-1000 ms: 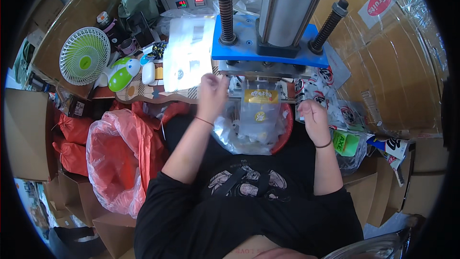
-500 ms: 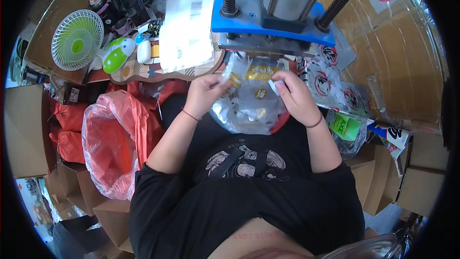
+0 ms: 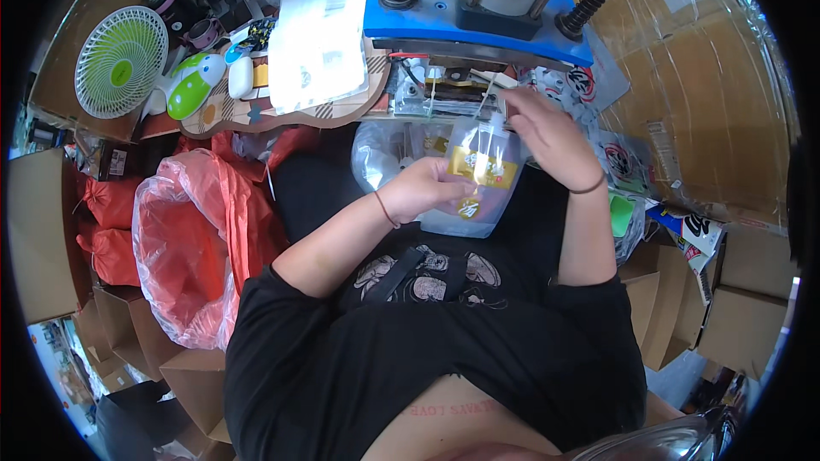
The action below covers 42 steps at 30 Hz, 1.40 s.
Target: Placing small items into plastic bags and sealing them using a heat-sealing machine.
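Observation:
My left hand (image 3: 427, 191) grips the side of a clear plastic spout pouch (image 3: 509, 152) with gold printed bands, its fingers closed on the film. The pouch stands tilted in front of my shirt, with its white spout (image 3: 496, 121) at the top. Beside that spout is my right hand (image 3: 551, 138), fingers stretched toward the press and apart, nothing plainly held. Behind the pouch, more clear pouches (image 3: 376, 154) lie in a pile, partly hidden. Just beyond the fingertips sits the lower part of a press with a blue plate (image 3: 444, 27).
At left on the table are a small white-and-green fan (image 3: 121, 72), a green-and-white mouse-shaped thing (image 3: 196, 85) and white plastic sheets (image 3: 318, 43). A red bag-lined bin (image 3: 184, 248) stands at my left. Cardboard (image 3: 692, 94) walls the right side, with printed plastic bags (image 3: 619, 154) before it.
My left hand has moved right and now holds one pouch up from the pile. My right hand has risen toward the press, beside the spout. The view has shifted slightly.

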### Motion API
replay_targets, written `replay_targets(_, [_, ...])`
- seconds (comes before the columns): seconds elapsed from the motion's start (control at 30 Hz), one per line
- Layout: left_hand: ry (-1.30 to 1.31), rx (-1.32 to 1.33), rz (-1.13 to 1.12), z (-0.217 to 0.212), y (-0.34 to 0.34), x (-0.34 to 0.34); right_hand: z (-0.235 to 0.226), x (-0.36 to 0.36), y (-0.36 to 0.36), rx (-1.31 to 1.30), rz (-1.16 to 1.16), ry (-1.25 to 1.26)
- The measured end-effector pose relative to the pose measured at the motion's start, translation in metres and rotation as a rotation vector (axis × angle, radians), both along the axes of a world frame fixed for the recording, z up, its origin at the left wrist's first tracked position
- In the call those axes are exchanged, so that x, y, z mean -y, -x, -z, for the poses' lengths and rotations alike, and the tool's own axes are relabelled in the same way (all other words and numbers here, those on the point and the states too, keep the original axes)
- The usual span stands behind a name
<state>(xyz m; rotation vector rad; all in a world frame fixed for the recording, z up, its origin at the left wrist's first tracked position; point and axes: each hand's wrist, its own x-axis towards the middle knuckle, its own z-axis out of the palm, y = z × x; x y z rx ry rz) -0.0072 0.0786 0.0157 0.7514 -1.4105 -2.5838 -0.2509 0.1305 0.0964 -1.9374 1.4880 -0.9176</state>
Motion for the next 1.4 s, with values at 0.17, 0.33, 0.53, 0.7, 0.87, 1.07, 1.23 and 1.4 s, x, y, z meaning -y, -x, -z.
replay_targets(0.17, [-0.068,-0.048,-0.189,0.002,0.012,0.030,0.038,-0.040,0.070,-0.815,0.437,-0.189])
replay_targets(0.33, [0.104,0.065,-0.312,0.018,0.014,0.061,0.057,-0.042,0.084,-0.569,0.369,-0.128])
replay_targets(0.53, [2.121,0.759,-0.953,-0.004,-0.052,0.130,0.061,-0.047,0.078,-0.447,0.499,0.001])
replay_targets(0.7, [2.288,0.635,-0.311,0.013,-0.091,0.102,0.063,-0.047,0.082,-0.436,0.489,0.155])
replay_targets(0.87, [1.431,0.314,-0.563,0.028,-0.089,0.084,0.029,-0.032,0.033,-0.359,0.484,0.007])
replay_targets(1.07, [0.878,0.203,-0.263,-0.016,-0.052,0.046,0.011,-0.007,-0.036,0.147,0.168,0.092])
replay_targets(1.23, [0.848,0.281,-0.103,-0.021,-0.021,0.024,-0.006,0.015,-0.046,0.094,0.126,0.197])
replay_targets(1.4, [0.192,-0.061,-0.098,-0.013,-0.004,0.003,-0.002,0.013,-0.008,-0.213,-0.106,0.143])
